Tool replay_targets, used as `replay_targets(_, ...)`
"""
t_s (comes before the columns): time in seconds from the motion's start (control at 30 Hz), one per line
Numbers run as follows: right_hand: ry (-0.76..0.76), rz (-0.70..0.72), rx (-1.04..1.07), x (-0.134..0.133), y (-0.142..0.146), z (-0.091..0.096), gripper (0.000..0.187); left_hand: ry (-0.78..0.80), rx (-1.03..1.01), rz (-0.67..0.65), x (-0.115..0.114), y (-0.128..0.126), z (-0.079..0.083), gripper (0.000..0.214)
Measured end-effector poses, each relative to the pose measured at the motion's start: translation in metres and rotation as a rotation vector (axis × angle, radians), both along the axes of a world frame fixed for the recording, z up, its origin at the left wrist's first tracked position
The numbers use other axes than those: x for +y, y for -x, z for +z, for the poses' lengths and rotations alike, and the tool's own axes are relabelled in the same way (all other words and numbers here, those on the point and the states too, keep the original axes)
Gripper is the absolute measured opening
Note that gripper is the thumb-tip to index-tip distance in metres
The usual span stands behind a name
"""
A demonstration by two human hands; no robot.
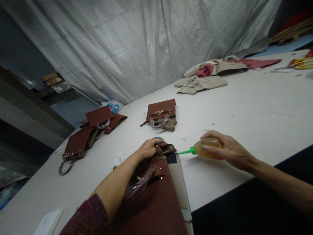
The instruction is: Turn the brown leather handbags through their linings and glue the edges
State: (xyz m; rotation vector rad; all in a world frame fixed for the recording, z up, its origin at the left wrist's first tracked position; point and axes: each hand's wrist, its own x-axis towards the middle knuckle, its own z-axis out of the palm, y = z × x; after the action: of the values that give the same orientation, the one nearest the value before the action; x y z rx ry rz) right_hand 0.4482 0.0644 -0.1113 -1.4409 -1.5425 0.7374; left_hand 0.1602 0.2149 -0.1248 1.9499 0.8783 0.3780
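Note:
My left hand (148,149) is closed on the top edge of a brown leather handbag (156,195) lying at the near edge of the white table (244,107). The bag's handle is wrapped in clear plastic, and a gold clasp shows beside my fingers. My right hand (226,148) grips a soft amber glue bottle (207,147) lying sideways. Its green nozzle (186,152) points left at the bag's top corner and almost touches it.
A finished brown bag (161,114) lies mid-table, and two more brown bags (90,133) lie at the left. Beige bags (202,83) and red fabric pieces (254,62) are at the far right, near scissors with yellow handles (299,63). A grey tarp (146,42) hangs behind.

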Motion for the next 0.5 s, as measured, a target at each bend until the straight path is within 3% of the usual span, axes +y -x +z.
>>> replay_targets(0.13,-0.047,0.064,-0.077,0.011,0.004,0.006,0.037,0.03,-0.019,0.022,-0.001,-0.002,0.001,0.02)
replay_targets(0.4,0.035,0.231,-0.184,0.023,0.001,0.025,0.037,0.046,-0.05,0.024,-0.002,-0.001,-0.002,0.014)
replay_targets(0.5,0.026,0.199,-0.204,0.024,0.001,0.028,0.038,0.04,-0.051,0.025,-0.003,0.0,-0.002,0.016)
